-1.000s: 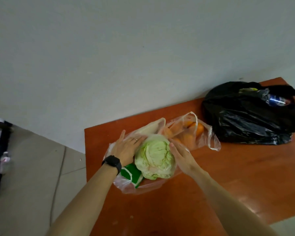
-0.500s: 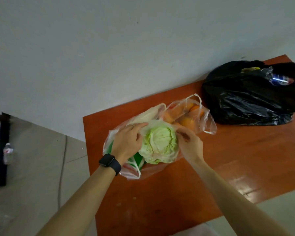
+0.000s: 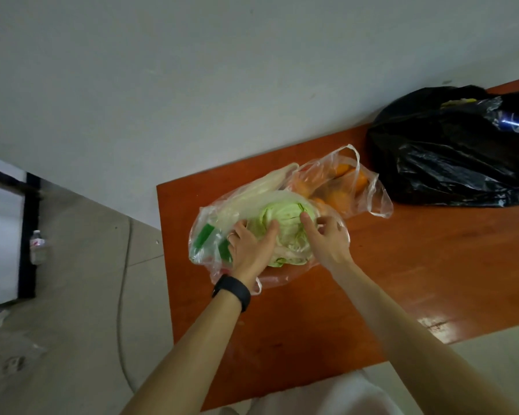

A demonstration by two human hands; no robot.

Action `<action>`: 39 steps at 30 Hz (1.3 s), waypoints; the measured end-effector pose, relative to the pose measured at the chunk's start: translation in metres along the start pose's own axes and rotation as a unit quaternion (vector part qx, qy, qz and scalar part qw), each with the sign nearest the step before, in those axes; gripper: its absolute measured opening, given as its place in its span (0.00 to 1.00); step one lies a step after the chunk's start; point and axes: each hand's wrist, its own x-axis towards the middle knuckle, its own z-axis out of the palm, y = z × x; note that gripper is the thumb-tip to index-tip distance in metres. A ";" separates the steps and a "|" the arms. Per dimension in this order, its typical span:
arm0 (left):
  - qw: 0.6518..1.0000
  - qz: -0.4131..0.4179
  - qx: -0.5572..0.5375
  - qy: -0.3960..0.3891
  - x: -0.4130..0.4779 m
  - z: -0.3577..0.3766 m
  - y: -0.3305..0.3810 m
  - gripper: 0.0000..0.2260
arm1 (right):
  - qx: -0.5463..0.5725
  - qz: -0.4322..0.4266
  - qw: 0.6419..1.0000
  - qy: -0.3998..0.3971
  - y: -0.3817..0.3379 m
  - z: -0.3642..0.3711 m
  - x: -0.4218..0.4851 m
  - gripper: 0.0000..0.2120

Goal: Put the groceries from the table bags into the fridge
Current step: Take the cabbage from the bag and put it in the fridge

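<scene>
A pale green cabbage [image 3: 288, 223] sits in the mouth of a clear plastic bag [image 3: 210, 223] on the orange-brown table [image 3: 402, 265]. My left hand [image 3: 250, 248], with a black watch on its wrist, grips the cabbage's left side, the thumb across its top. My right hand [image 3: 327, 239] holds the right side, index finger laid on the top and the other fingers curled at the bag's edge. The same bag holds a green-and-white packet [image 3: 204, 236] and a long white vegetable [image 3: 270, 184]. A second clear bag with oranges [image 3: 345, 187] lies just behind.
A full black plastic bag [image 3: 450, 151] stands at the table's far right, a blue-labelled item showing at its mouth. The table's left edge runs close to the clear bag. A water bottle [image 3: 38, 247] stands on the grey floor to the left, by a dark frame.
Both hands have shifted from the bag's rim onto the cabbage, and the cabbage has turned so its cut base faces up. The view has tilted down.
</scene>
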 end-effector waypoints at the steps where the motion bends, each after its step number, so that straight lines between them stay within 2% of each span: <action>1: 1.000 -0.003 -0.006 -0.009 0.004 0.000 0.002 0.40 | -0.012 0.008 1.000 -0.013 -0.003 0.000 0.001 0.42; 4: 0.998 -0.004 -0.049 -0.050 0.018 -0.007 0.007 0.40 | -0.031 0.018 0.998 -0.042 -0.008 -0.001 0.007 0.40; 6: 0.992 -0.017 -0.095 -0.080 0.027 -0.013 0.009 0.43 | -0.025 0.027 0.998 -0.060 -0.011 0.000 0.012 0.42; 8: 0.990 -0.031 -0.094 -0.098 0.035 -0.018 0.012 0.48 | -0.014 0.036 0.995 -0.089 -0.012 0.001 0.015 0.46; 9: 0.989 -0.031 -0.088 -0.112 0.041 -0.018 0.012 0.47 | -0.004 0.038 0.994 -0.103 -0.012 0.002 0.016 0.47; 12: 0.982 -0.033 -0.088 -0.163 0.058 -0.011 0.013 0.35 | 0.081 0.059 0.987 -0.128 -0.010 0.002 0.022 0.45; 14: 0.980 -0.058 -0.089 -0.169 0.062 -0.005 0.017 0.36 | 0.161 0.086 0.974 -0.134 -0.008 0.002 0.022 0.43; 16: 0.983 -0.057 -0.076 -0.160 0.054 0.001 0.026 0.40 | 0.220 0.098 0.964 -0.108 -0.008 0.005 0.019 0.44; 18: 0.987 -0.041 -0.059 -0.140 0.034 0.003 0.037 0.43 | 0.236 0.099 0.964 -0.073 -0.007 0.007 0.017 0.47; 20: 0.990 -0.031 -0.068 -0.123 0.018 0.007 0.041 0.44 | 0.240 0.096 0.965 -0.046 -0.010 0.006 0.012 0.45; 22: 0.990 -0.043 -0.069 -0.114 0.007 0.009 0.037 0.43 | 0.221 0.074 0.972 -0.019 -0.013 0.003 0.006 0.39; 24: 0.989 -0.068 -0.085 -0.104 -0.002 0.009 0.031 0.47 | 0.194 0.045 0.980 -0.009 -0.017 0.000 -0.001 0.36; 28: 0.981 -0.091 -0.147 -0.094 -0.027 0.005 0.024 0.54 | 0.112 0.008 0.994 -0.005 -0.028 -0.006 -0.017 0.38; 31: 0.976 -0.064 -0.188 -0.093 -0.038 0.001 0.020 0.55 | 0.091 -0.011 0.996 0.015 -0.030 -0.010 -0.031 0.35; 33: 0.972 -0.056 -0.208 -0.098 -0.043 -0.001 0.017 0.56 | 0.102 -0.008 0.995 0.021 -0.030 -0.013 -0.043 0.38; 37: 0.973 -0.038 -0.203 -0.101 -0.060 -0.002 0.017 0.60 | 0.155 0.016 0.987 0.024 -0.027 -0.026 -0.064 0.37; 39: 0.970 -0.017 -0.216 -0.113 -0.068 -0.001 0.020 0.59 | 0.197 0.029 0.980 0.030 -0.022 -0.035 -0.070 0.43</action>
